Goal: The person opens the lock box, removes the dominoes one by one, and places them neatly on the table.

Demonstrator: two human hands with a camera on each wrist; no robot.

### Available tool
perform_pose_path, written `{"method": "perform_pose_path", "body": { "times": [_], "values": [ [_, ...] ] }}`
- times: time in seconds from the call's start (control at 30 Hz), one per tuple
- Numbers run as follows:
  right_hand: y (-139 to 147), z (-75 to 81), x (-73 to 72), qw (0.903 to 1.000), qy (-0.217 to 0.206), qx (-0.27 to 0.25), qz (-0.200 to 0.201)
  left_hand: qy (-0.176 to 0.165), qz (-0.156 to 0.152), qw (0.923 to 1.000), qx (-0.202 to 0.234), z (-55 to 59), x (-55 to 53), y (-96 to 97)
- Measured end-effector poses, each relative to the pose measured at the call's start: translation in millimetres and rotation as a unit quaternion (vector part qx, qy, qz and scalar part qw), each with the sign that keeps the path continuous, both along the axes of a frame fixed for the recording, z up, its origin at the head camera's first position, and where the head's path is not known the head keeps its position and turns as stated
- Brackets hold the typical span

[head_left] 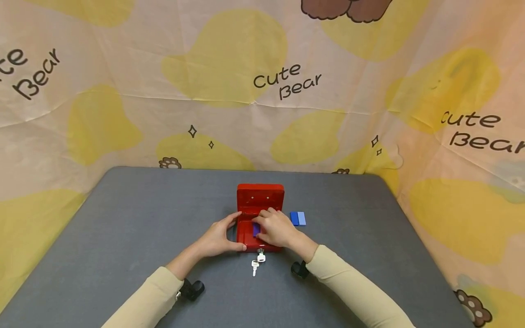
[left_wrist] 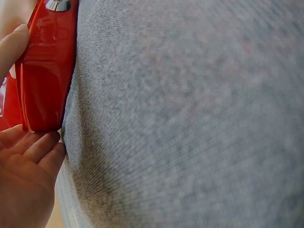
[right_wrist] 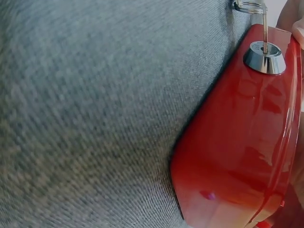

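A red metal cash box (head_left: 245, 234) stands on the table with its lid (head_left: 260, 197) raised at the back. My left hand (head_left: 217, 238) holds the box's left side, thumb on the front rim; in the left wrist view its fingers (left_wrist: 40, 149) lie against the side wall. Inside the box, my right hand (head_left: 279, 228) pinches a purple block (head_left: 256, 229) between thumb and fingers, which partly cover it. A key (head_left: 261, 257) sits in the front lock (right_wrist: 266, 59), with a second key (head_left: 254, 265) hanging from it.
Right of the box, a dark blue block (head_left: 294, 218) and a light blue block (head_left: 301, 218) lie side by side. Dark straps (head_left: 193, 289) are on both wrists. A patterned cloth (head_left: 246, 127) hangs behind the grey table (head_left: 164, 205).
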State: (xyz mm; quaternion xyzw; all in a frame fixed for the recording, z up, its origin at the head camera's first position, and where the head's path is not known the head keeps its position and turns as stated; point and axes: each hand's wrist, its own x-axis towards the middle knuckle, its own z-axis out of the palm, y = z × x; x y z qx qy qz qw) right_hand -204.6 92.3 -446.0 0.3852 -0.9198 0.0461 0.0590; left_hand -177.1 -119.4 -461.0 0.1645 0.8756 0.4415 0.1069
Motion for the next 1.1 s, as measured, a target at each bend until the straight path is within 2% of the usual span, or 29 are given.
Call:
{"method": "perform_pose_path", "body": {
  "times": [0.37,0.8,1.1],
  "values": [
    [-7,-3.0,1.4,0.9999,-0.014,0.007,0.002,-0.005,0.001,1.0,-0.002,1.1,1.0,-0.5],
    [-9,0.1,3.5,0.9995,-0.004,0.027,-0.017,-0.005,-0.001,1.0,-0.004,1.7,1.2,-0.5],
    [-14,-1.1,5.1,0.9986,-0.001,0.046,-0.027,0.007,-0.003,1.0,0.0,-0.6,1.1,-1.7]
  ]
}}
